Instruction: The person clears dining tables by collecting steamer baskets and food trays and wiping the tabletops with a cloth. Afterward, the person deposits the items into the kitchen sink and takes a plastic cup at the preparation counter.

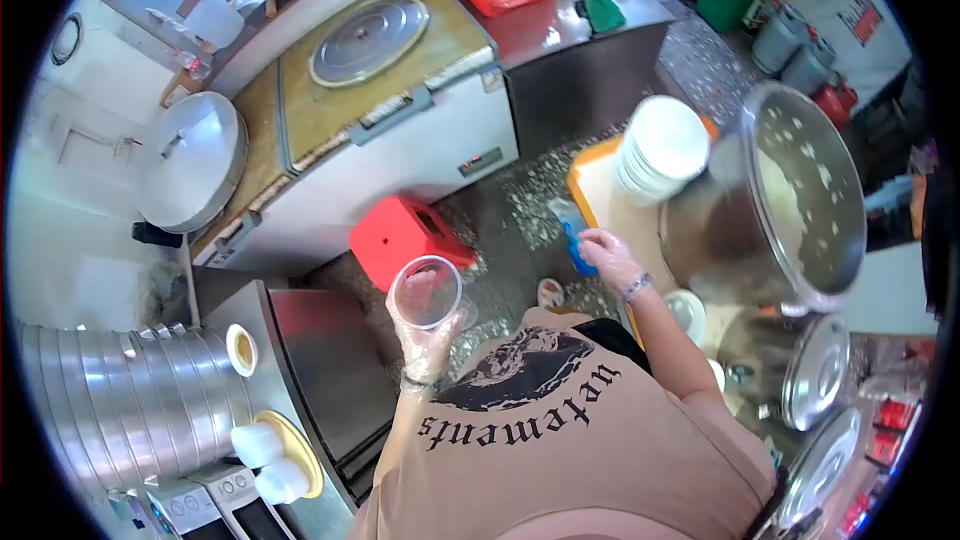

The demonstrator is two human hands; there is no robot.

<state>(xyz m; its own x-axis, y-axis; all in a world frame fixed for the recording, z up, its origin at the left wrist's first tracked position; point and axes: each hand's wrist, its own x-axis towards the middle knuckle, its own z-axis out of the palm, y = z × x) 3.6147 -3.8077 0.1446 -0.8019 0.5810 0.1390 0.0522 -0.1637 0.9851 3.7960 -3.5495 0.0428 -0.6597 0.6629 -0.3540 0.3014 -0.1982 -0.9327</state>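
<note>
A clear round plastic container [428, 292] is held upright in my left hand [425, 338], which wears a thin clear glove. My right hand [608, 256], gloved too, is at the edge of the orange-rimmed table [590, 172], its fingers bent at the top of a blue object [579, 248]. Whether the fingers grip that object is hard to make out. Beyond the right hand stands a stack of white bowls [662, 145], beside a large steel pot [770, 200] with pale pieces floating in liquid.
A red stool [408, 240] stands on the floor ahead. Behind it is a chest freezer [400, 155] with a round lid [370, 40] on top. Steel steamers [135, 405] and a yellow plate [300, 445] with white cups are at the left. Lidded pots [820, 370] stand at the right.
</note>
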